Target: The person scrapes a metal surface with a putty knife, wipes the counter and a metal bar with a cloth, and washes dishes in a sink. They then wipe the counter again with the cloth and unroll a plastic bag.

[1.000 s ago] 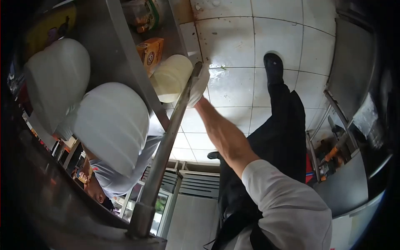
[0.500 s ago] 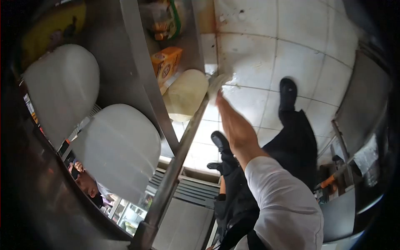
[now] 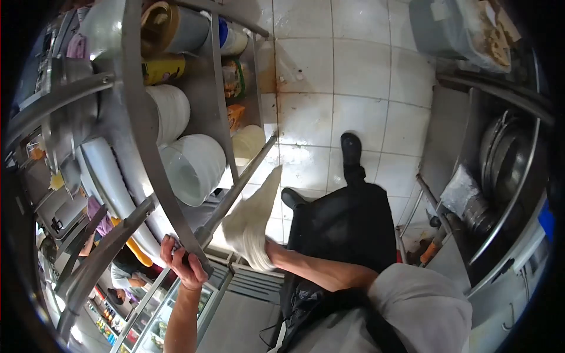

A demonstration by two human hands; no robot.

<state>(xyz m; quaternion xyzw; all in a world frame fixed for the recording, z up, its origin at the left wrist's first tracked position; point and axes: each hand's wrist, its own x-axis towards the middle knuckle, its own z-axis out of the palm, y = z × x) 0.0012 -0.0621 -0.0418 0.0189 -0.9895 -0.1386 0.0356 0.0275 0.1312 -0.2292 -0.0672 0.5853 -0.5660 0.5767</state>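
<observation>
Gripping the steel shelf frame (image 3: 147, 153) while a white cloth (image 3: 253, 220) hung beside it.
The left hand (image 3: 183, 262) closed around the frame's edge; the right hand was buried in the cloth, its grip hidden, just right of the leg (image 3: 235, 191).

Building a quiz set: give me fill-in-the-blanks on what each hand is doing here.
The left hand grips the edge of the metal ____.
The right hand holds a white ____ against the table leg.
The white bowls sit on the shelf ____ the tabletop.
Missing words: table; cloth; under
</observation>
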